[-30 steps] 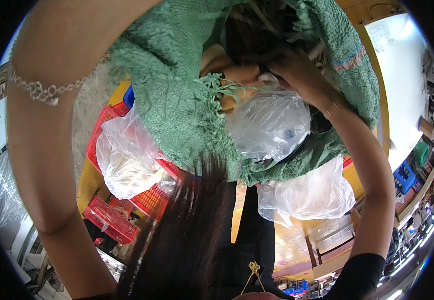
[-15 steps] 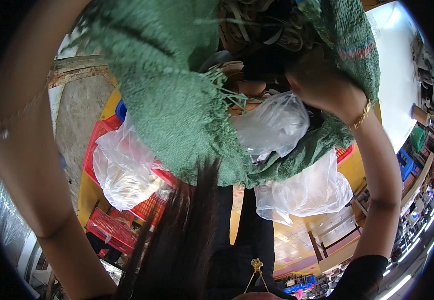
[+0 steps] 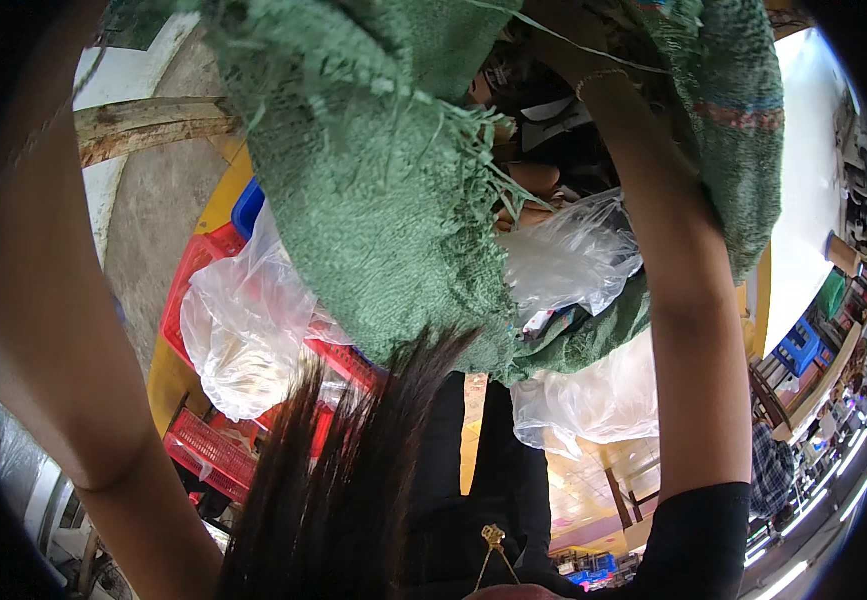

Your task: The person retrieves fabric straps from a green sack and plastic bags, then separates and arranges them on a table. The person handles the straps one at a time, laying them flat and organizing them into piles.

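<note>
A frayed green woven sack [image 3: 384, 230] hangs open in front of me, its mouth spread wide. My right arm reaches far into it, and my right hand [image 3: 558, 42] is a dim shape past the bracelet at the top. Its fingers are hidden, so whether it grips anything does not show. Near that forearm, brown and dark pieces [image 3: 534, 180] and a clear plastic bag [image 3: 579, 255] lie in the sack's mouth. My left arm rises along the left side, beside the sack; its hand is outside the picture.
Red plastic baskets [image 3: 216, 452] stand below left, one bearing a white-filled clear bag [image 3: 244, 340] beside a blue container edge [image 3: 247, 208]. Another clear bag [image 3: 594, 400] sits under the sack on the right. A bright white surface [image 3: 804, 170] lies far right, beyond it blue stools [image 3: 799, 345].
My right hand has moved from the sack's right side up and deeper into it, the forearm now crossing the opening. The sack's right side has shifted slightly right.
</note>
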Motion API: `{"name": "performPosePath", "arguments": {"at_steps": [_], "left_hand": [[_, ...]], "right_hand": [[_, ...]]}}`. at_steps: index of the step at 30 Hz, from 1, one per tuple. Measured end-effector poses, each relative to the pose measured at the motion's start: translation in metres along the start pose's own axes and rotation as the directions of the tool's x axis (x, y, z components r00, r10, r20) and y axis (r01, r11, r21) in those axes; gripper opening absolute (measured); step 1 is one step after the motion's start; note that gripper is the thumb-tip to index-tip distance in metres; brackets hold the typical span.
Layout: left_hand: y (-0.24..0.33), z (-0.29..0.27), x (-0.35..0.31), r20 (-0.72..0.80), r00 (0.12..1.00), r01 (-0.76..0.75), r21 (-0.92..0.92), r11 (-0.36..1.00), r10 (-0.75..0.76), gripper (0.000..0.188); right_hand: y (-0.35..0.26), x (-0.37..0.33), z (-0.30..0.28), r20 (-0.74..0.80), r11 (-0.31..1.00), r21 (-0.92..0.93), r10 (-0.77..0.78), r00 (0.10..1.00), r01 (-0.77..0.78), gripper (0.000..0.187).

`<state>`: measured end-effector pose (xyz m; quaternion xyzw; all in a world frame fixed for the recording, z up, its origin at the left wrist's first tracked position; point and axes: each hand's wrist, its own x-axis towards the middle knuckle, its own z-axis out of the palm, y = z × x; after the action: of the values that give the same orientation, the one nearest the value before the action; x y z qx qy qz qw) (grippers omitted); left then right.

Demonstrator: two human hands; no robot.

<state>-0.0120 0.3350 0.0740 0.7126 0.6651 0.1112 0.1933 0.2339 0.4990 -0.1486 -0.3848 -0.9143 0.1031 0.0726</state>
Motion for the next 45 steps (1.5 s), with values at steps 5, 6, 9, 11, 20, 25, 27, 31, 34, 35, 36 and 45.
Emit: {"name": "performPosePath", "arguments": {"at_steps": [5,6,9,11,20,25,27,31,34,35,36,45], "left_hand": [[-0.003,-0.001,0.001,0.000,1.000,-0.003,-0.022,1.000,0.003,0.027],[-0.003,-0.002,0.002,-0.002,1.000,-0.006,-0.029,1.000,0.006,0.027],[-0.003,-0.003,0.005,-0.003,1.000,-0.003,-0.045,0.999,0.003,0.027],[0.000,-0.004,0.012,-0.005,1.000,-0.023,-0.075,0.997,0.023,0.027],[0.039,-0.008,0.056,0.063,0.989,-0.112,-0.241,0.964,0.131,0.027],[0.070,-0.032,0.058,0.312,0.939,-0.032,-0.347,0.937,0.147,0.026],[0.087,-0.027,0.081,0.452,0.878,0.011,-0.353,0.936,0.160,0.026],[0.111,-0.031,0.058,0.063,0.992,-0.106,-0.050,0.993,0.109,0.017],[0.104,-0.022,0.063,-0.004,0.975,-0.207,-0.396,0.895,0.224,0.017],[0.080,-0.017,0.062,0.013,0.971,-0.181,-0.607,0.774,0.237,0.017],[0.063,-0.012,0.070,-0.066,0.951,-0.290,-0.537,0.792,0.303,0.017],[0.005,-0.008,0.062,-0.089,0.979,-0.199,-0.224,0.954,0.183,0.017]], "right_hand": [[0.007,-0.045,-0.015,-0.023,0.989,-0.048,-0.142,0.990,0.141,0.044],[0.002,-0.060,-0.025,0.054,0.985,-0.105,-0.132,0.990,0.137,0.048],[-0.025,-0.100,-0.062,0.214,0.973,-0.142,-0.150,0.965,0.183,0.059],[-0.051,-0.132,-0.104,0.272,0.987,0.011,-0.160,0.949,0.163,0.063],[-0.090,-0.240,-0.129,0.441,0.967,0.152,-0.250,0.862,0.202,0.039],[-0.116,-0.204,-0.162,0.411,0.985,-0.071,-0.115,0.904,0.158,0.046],[-0.131,-0.164,-0.178,0.517,0.994,-0.056,0.107,0.850,-0.091,0.042],[-0.128,-0.069,-0.093,-0.079,0.853,-0.270,-0.482,0.872,0.447,0.031],[-0.096,-0.012,-0.015,0.046,0.921,-0.212,-0.325,0.944,0.328,0.034],[-0.087,-0.001,-0.004,0.154,0.950,-0.157,-0.246,0.957,0.270,0.036],[-0.081,0.006,0.004,0.262,0.972,-0.108,-0.175,0.949,0.209,0.037],[-0.029,-0.049,-0.014,0.868,0.995,0.059,-0.010,0.497,-0.084,0.056]]}}
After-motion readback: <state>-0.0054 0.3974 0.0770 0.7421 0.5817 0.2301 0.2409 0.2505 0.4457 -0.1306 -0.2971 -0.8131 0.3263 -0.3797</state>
